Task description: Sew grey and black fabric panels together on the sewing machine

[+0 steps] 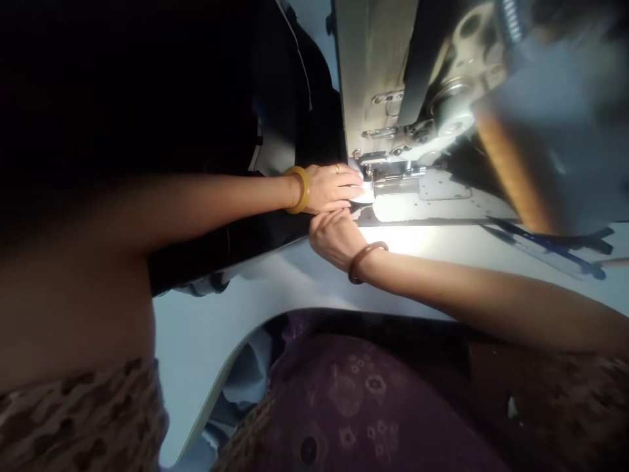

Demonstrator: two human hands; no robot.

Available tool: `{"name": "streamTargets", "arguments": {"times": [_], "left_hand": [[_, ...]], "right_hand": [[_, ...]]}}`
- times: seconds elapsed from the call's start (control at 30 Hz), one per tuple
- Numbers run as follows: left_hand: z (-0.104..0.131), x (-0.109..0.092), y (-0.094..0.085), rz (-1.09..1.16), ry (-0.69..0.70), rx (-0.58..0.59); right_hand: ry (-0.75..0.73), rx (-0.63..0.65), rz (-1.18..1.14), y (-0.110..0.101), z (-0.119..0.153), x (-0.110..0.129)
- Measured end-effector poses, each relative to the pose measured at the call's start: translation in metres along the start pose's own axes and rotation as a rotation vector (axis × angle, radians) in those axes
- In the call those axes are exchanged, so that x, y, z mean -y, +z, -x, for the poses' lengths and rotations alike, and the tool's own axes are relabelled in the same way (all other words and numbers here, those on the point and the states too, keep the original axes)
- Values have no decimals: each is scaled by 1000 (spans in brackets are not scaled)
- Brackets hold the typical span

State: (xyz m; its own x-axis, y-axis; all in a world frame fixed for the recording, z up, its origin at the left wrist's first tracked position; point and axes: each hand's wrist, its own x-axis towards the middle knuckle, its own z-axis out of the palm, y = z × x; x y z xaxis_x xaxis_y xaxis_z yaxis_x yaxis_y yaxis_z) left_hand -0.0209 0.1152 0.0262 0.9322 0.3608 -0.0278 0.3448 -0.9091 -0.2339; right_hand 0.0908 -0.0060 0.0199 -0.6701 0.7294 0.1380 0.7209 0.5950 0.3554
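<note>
My left hand (334,187) lies flat with its fingers stretched out, pressing on black fabric (280,226) and a small white piece (362,194) right beside the presser foot (369,172) of a sewing machine (378,78). Just below it, my right hand (337,236) is curled closed at the near edge of the black fabric, its fingertips mostly hidden. The two hands touch or nearly touch. White light falls on the needle area, where fine detail is washed out.
Dark cloth (171,98) fills the upper left. A blurred blue-grey object with an orange edge (508,174) stands at the right. Scissors (550,246) lie on the pale table (265,282). The table's curved front edge runs close to my lap.
</note>
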Motion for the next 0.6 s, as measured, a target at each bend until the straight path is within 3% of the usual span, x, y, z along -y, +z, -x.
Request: {"name": "streamTargets", "arguments": {"times": [0.1,0.2,0.33,0.47,0.6], "left_hand": [[-3,-1,-13,-59,61,156],[-2,-5,-19,-66,84,203],[7,-11,-11,-49,55,165],[16,-12,-1,-36,36,70],[18,-20,-1,-28,16,47]], "right_hand": [[-114,-47,-55,3,-1,-2],[-247,-104,-146,14,12,-19],[-265,-166,-104,26,29,-31],[-273,-287,-7,29,31,-23],[-252,-316,-27,30,32,-18]]}}
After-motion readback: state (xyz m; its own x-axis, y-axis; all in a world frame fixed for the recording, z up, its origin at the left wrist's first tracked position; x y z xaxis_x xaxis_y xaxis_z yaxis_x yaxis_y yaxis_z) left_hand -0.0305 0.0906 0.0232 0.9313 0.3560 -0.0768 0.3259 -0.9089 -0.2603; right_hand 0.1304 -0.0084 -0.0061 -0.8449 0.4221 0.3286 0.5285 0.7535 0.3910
